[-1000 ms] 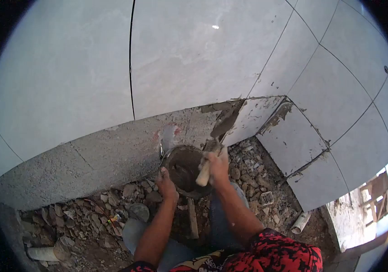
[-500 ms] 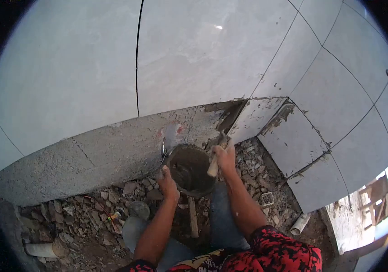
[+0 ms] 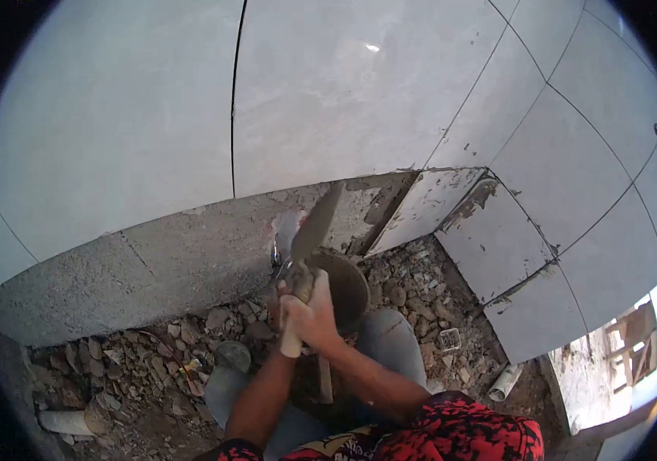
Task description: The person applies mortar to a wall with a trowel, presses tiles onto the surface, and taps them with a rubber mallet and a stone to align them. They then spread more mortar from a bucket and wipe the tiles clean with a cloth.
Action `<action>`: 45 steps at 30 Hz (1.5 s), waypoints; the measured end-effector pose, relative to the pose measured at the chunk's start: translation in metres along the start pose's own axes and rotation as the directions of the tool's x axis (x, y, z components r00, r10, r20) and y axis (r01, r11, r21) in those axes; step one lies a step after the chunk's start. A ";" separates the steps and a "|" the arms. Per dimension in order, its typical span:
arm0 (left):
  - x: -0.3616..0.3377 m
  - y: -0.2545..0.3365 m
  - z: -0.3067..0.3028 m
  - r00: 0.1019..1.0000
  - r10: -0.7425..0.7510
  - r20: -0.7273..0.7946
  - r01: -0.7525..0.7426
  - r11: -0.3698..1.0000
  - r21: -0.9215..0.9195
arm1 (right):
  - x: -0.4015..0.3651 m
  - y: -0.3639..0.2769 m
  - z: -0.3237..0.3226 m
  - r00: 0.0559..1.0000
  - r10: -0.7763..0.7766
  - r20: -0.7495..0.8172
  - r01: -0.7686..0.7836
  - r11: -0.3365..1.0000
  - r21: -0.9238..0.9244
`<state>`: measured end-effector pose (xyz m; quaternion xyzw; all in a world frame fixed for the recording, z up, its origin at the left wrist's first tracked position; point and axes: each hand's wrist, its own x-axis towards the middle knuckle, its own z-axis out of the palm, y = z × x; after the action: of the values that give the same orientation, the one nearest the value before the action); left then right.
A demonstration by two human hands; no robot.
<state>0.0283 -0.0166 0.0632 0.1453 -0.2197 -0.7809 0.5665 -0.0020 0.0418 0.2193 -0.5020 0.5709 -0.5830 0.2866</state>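
My right hand [image 3: 311, 311] is closed around the wooden handle of a trowel [image 3: 318, 223]. The blade points up and away, in front of the bare cement strip, and the handle end slants down toward my left wrist. Below the blade stands a round bucket [image 3: 365, 290], its inside dark with mortar; my right hand and the trowel cover its left part. My left hand [image 3: 275, 301] is at the bucket's left rim, closed on it, with most of its fingers hidden behind the right hand and the handle.
Large pale tiles [image 3: 344, 92] cover the wall above the rough cement strip [image 3: 167, 253]. A narrower tile [image 3: 432, 203] sits near the corner. Broken rubble [image 3: 144, 376] covers the ground. A wooden handle [image 3: 325, 380] lies below the bucket, and pipe ends [image 3: 67, 422] stick out.
My right hand has swung left with the trowel, from the bucket's right side across to its left rim, in front of my left hand. The blade now points up and shows broadside.
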 end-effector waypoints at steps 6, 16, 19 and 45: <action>-0.004 0.002 0.006 0.764 0.162 -0.625 0.324 0.741 0.588 | 0.030 0.049 -0.021 0.997 0.067 -0.050 -0.057 0.983 0.177; -0.022 0.033 0.083 0.814 0.521 -0.259 -0.158 0.627 0.763 | 0.017 -0.042 0.011 0.954 0.293 0.067 -0.275 0.760 0.589; -0.016 0.020 0.051 0.907 0.336 -0.253 -0.117 0.779 0.617 | 0.013 -0.092 0.001 0.944 0.254 0.210 -0.325 0.614 0.720; -0.060 -0.041 0.155 0.274 0.007 -0.962 0.907 0.331 0.260 | -0.068 -0.112 -0.242 0.277 0.907 0.318 -0.959 0.242 0.145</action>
<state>-0.0599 0.0787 0.1742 0.8180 -0.1749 -0.5302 0.1385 -0.1733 0.2158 0.3462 -0.0578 0.6309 -0.3332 0.6983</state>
